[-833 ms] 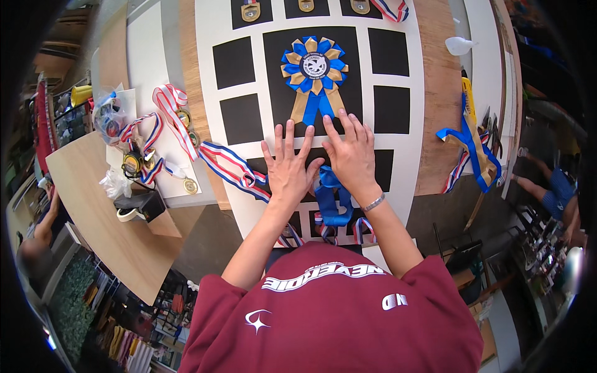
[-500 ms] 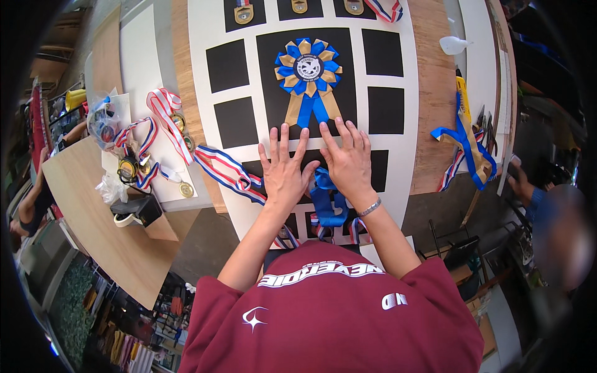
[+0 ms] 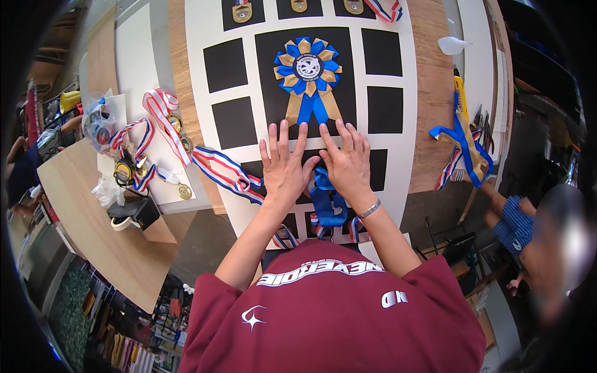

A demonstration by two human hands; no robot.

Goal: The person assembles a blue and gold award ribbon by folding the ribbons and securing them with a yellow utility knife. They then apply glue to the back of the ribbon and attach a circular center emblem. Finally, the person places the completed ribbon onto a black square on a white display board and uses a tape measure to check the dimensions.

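A blue and gold rosette point(image 3: 324, 56) with a white round centre lies on the large black panel of a white mat board point(image 3: 249, 118). Its two-coloured tails hang down toward my fingertips. My left hand point(image 3: 285, 165) rests flat, fingers spread, its tips at the lower edge of that panel. Beside it, my right hand point(image 3: 348, 165) also lies flat, fingers stretched, touching near the tail ends. Between my wrists a blue ribbon point(image 3: 328, 202) lies over lower black panels, partly hidden by my hands. Neither hand grips anything.
Medals with striped ribbons point(image 3: 163, 109) lie on the left beside a black box point(image 3: 140, 212). Gold medals point(image 3: 242, 12) sit on the top panels. On the right are another blue and gold ribbon point(image 3: 476, 158), a white bulb-shaped object point(image 3: 452, 45) and pliers-like tools point(image 3: 487, 127). Another person point(image 3: 510, 230) is at right.
My hands stay nearly in place on the board, fingertips slightly higher. The person at the right has shifted, showing more of their legs and blue clothing. The person at far left has moved too.
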